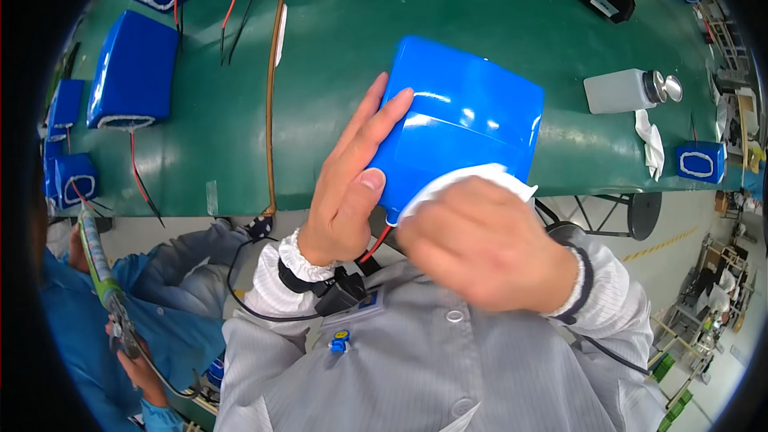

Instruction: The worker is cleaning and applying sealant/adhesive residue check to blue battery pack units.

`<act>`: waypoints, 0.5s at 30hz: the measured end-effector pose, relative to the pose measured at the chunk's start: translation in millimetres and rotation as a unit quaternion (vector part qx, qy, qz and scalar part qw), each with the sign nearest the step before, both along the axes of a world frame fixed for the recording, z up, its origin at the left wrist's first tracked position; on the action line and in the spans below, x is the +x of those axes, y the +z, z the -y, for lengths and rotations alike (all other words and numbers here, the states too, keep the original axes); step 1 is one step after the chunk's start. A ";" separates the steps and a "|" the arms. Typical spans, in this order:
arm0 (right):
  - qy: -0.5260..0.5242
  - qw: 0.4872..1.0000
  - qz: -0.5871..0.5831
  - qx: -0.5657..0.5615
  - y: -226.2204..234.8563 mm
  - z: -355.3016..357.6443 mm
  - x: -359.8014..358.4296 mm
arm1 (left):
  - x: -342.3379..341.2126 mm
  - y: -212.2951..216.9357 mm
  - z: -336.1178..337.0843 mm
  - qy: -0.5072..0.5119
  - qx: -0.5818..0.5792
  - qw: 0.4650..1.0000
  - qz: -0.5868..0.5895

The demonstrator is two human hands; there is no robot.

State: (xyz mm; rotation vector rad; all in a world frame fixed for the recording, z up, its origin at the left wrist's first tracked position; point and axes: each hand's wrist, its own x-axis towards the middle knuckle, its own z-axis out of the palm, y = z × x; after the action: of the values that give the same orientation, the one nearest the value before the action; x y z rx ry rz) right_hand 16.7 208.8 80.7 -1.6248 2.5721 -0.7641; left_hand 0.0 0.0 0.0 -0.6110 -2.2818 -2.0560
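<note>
A blue shrink-wrapped battery pack [472, 112] lies tilted at the near edge of the green table, its red lead [376, 245] hanging toward me. My left hand [348, 180] is against the pack's left side, fingers stretched along it and thumb near its lower corner. Bunched in my right hand [488, 244] is a white cloth [464, 180], pressed on the pack's near part. The right fingers are blurred and curled over the cloth, hiding the pack's near right corner.
To the right lie a translucent bottle [620, 92] with a metal cap and a crumpled white wipe [650, 144]. More blue packs [136, 72] with leads stand left of a brown strip [272, 112]. A co-worker in a blue sleeve [172, 344] holds a green caulking gun [104, 284].
</note>
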 end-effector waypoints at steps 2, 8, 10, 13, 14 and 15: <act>-0.081 0.994 -0.050 -0.055 -11.9 -26.7 5.4 | -5.4 -6.3 4.6 -0.014 -0.024 0.999 -0.018; -0.090 0.994 -0.057 0.003 9.9 -30.7 10.1 | 10.8 -6.4 -3.0 0.017 0.001 1.000 -0.018; -0.086 0.995 -0.056 -0.017 5.6 -25.5 6.4 | 9.8 -2.5 -4.0 0.013 0.001 1.000 -0.016; -0.094 0.993 -0.071 -0.021 1.5 -48.6 15.2 | 8.9 4.4 -6.6 0.009 -0.017 1.000 -0.020; -0.099 0.993 -0.070 -0.006 3.7 -55.0 16.9 | 7.0 6.9 -7.0 0.000 -0.030 0.999 -0.024; -0.111 0.992 -0.066 0.011 8.3 -51.1 19.3 | 8.3 6.7 -5.3 0.000 -0.034 0.999 -0.024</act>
State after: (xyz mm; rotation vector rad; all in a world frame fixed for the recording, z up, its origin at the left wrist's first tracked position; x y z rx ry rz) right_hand 36.0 259.9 89.0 -1.4464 2.8795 -0.6536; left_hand 8.3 5.3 6.7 -0.6551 -2.3328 -1.9498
